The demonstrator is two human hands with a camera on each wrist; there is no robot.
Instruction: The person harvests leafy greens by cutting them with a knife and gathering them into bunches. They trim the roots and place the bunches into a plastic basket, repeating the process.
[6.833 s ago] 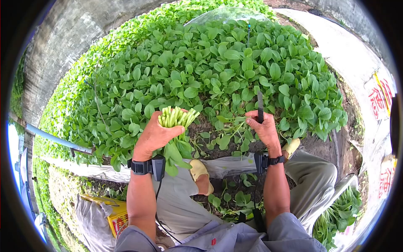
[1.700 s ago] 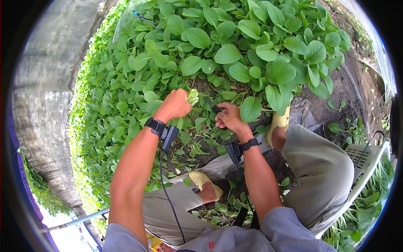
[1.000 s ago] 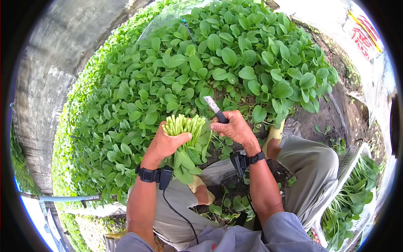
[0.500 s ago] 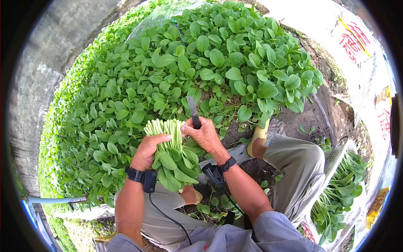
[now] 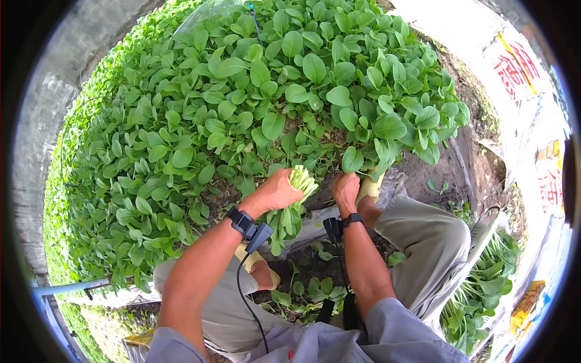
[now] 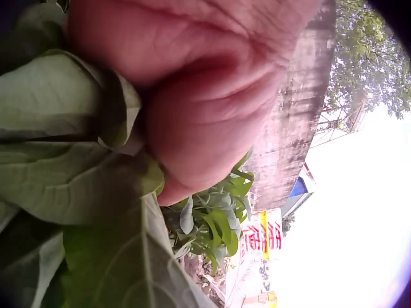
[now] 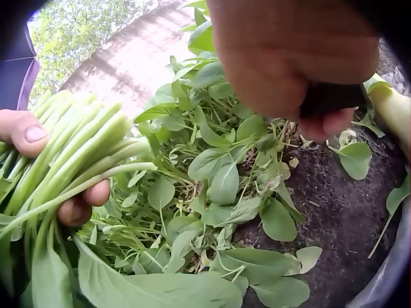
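My left hand (image 5: 273,191) grips a thick bunch of leafy greens (image 5: 304,181), its pale cut stems pointing up and to the right and its leaves hanging below the fist. Leaves of the bunch (image 6: 58,167) fill the left side of the left wrist view, close to the palm. To the right, my right hand (image 5: 345,191) is low beside the plants and one shoe. Its fingers curl round the black handle of a knife (image 7: 331,99) in the right wrist view; the blade is hidden. Growing greens (image 5: 302,97) stand just ahead of both hands.
Loose leaves (image 7: 257,266) lie on dark soil between the hands. Yellow shoes (image 5: 370,186) flank the work area. A heap of picked greens (image 5: 484,290) lies at the right behind the knee, beside a white chair (image 5: 484,227). White sheeting (image 5: 460,36) edges the plot.
My right hand has left the bunch and moved right and slightly down, toward the shoe. The left hand has shifted right, and the bunch now tilts rightward. Earlier, both hands were at the bunch.
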